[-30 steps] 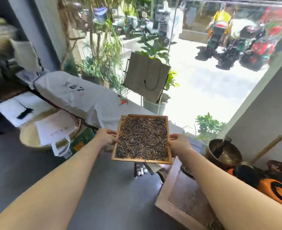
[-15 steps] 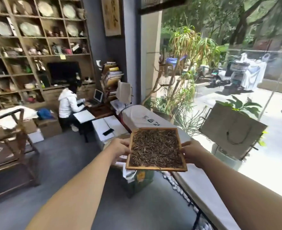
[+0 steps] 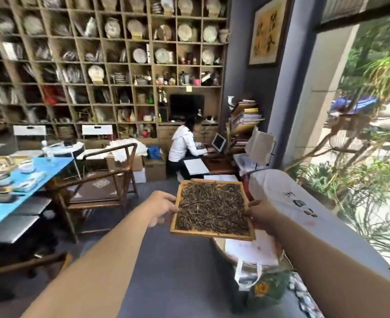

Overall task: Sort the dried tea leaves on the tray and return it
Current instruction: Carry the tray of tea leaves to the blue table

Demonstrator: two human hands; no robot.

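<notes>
Grey floor [image 3: 184,271] open below wooden tray [image 3: 212,234] | left hand [image 3: 160,206], right hand [image 3: 261,214] clamp its side rims | tea leaves [image 3: 212,206] inside | armchair [image 3: 102,180] left of tray

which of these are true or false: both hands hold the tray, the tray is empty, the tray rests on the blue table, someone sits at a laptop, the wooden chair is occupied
1. Both hands hold the tray. True: the left hand and right hand each have a grip on opposite side edges of the wooden tray.
2. The tray is empty. False: it is covered with dried tea leaves.
3. The tray rests on the blue table. False: it is held in the air, apart from the blue table at far left.
4. Someone sits at a laptop. True: a person in white faces the laptop.
5. The wooden chair is occupied. False: the wooden chair has nobody in it.
</notes>
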